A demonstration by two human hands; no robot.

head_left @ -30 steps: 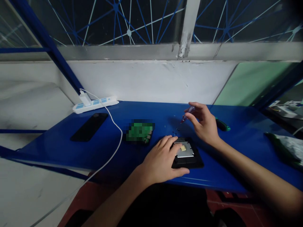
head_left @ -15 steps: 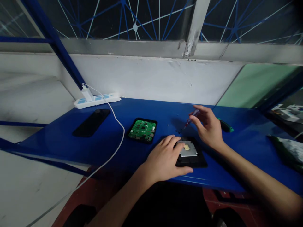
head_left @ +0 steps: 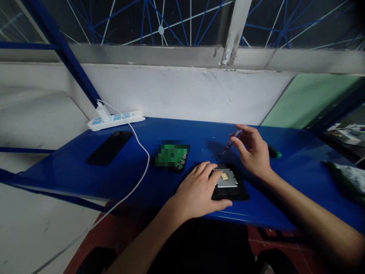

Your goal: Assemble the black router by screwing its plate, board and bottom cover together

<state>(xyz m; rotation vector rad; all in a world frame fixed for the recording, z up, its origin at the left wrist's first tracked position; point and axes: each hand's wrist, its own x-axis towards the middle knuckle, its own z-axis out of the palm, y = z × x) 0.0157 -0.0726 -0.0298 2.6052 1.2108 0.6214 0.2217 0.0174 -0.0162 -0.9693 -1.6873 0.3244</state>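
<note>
My left hand (head_left: 199, 192) lies flat on the left side of a black device shell (head_left: 231, 190) with a silver metal plate (head_left: 226, 179) and a small yellow pad in it; its fingers are stretched out, pressing the shell to the blue table (head_left: 85, 171). My right hand (head_left: 253, 152) hovers just behind the shell, fingers pinched on a small screwdriver (head_left: 232, 140) with a purple-red handle, its tip pointing down at the table near several tiny dark screws (head_left: 214, 156).
A green circuit board (head_left: 172, 156) in a black tray lies left of the shell. A black phone (head_left: 109, 147), a white power strip (head_left: 115, 120) with a charger and white cable (head_left: 142, 160) sit at the left. A green-handled tool (head_left: 274, 152) lies behind my right hand; a bag (head_left: 346, 179) is at far right.
My right hand with the screwdriver has drifted slightly right and toward the shell. My left hand stays on the shell. The camera shifted a little.
</note>
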